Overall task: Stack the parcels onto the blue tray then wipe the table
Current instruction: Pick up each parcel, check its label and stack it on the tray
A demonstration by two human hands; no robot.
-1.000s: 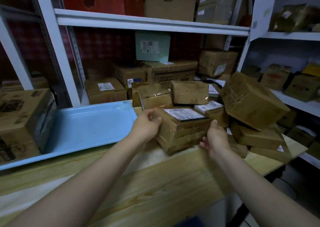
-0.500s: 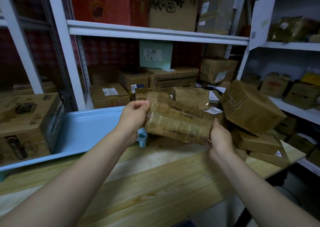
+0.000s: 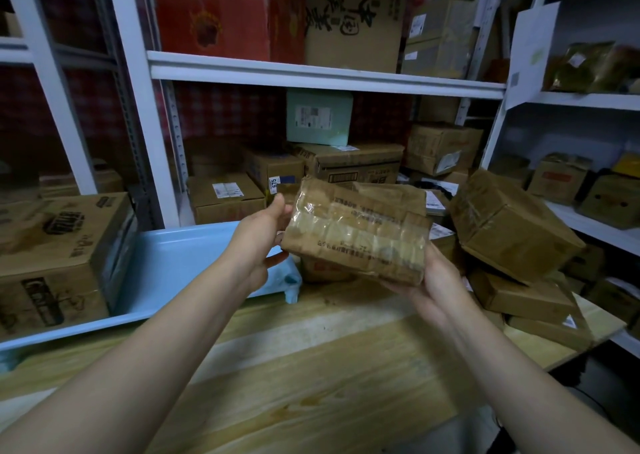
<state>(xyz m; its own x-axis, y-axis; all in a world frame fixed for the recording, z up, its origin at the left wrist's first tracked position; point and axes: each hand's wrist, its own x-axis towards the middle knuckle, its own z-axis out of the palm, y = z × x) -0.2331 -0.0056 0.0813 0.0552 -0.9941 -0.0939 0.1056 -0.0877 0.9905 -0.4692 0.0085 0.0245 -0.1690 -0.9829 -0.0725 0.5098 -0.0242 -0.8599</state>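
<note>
Tape makes the cardboard parcel (image 3: 356,231) seem slick but stiff, we judge; our left hand (image 3: 259,242) and right hand (image 3: 437,280) clasp its ends.

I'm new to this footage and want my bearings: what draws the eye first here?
A taped brown parcel sits mid-frame, held above the wooden table between the left hand and right hand. Left of it lies the pale blue tray, a large printed carton at its far left end. A jumbled heap of parcels crowds the table's right end.
</note>
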